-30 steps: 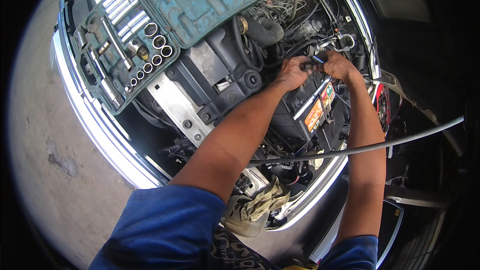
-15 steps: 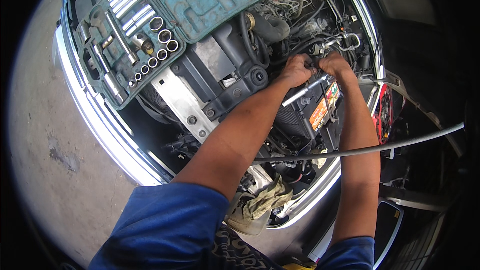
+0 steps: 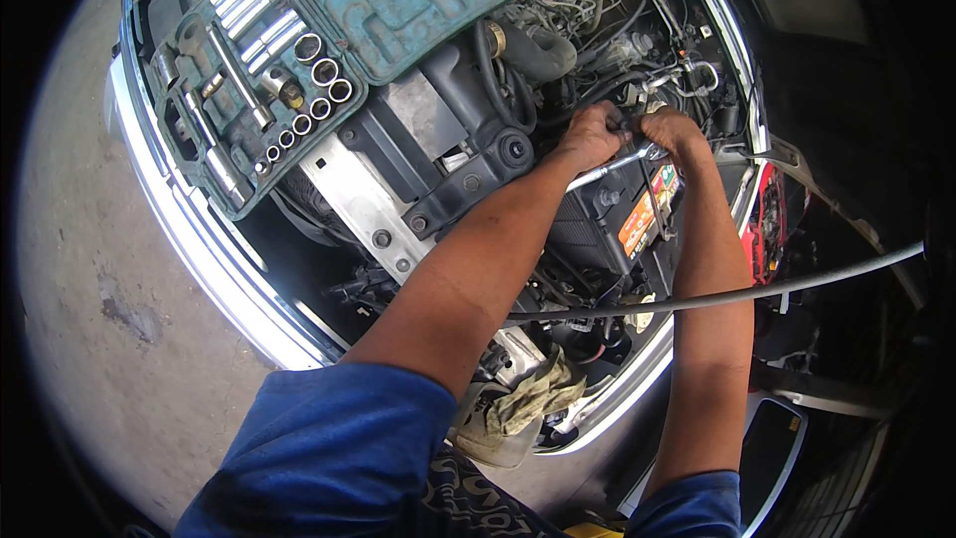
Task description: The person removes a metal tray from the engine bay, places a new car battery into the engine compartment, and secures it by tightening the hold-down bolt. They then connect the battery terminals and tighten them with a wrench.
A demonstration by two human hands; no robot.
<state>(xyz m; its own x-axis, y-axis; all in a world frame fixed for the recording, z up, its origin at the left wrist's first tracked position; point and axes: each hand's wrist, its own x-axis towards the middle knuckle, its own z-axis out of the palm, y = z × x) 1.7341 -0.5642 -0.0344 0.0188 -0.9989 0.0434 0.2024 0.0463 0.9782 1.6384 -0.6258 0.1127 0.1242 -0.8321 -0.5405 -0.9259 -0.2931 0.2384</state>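
Both of my hands reach over the far end of a black car battery point(image 3: 583, 227) with an orange label. My left hand point(image 3: 595, 134) is closed, fingertips curled toward a small dark part between the hands that I cannot make out. Beside it, my right hand point(image 3: 673, 130) bends at the wrist, its fingers closed and mostly hidden. A chrome ratchet wrench point(image 3: 602, 171) lies slantwise over the battery top, its head right beside my right hand and its handle end close to my left wrist. Whether a finger touches the wrench cannot be seen.
At the far left an open teal socket case point(image 3: 398, 0) rests across the car's front, holding several chrome sockets point(image 3: 325, 71) and bars. A grey rod point(image 3: 797, 286) crosses above my right forearm. A crumpled cloth point(image 3: 538, 397) lies near my body. Hoses point(image 3: 543, 57) fill the engine bay.
The ratchet wrench has swung, its handle end now farther from me and nearer my left wrist. My right hand has shifted slightly; my left hand stays nearly in place.
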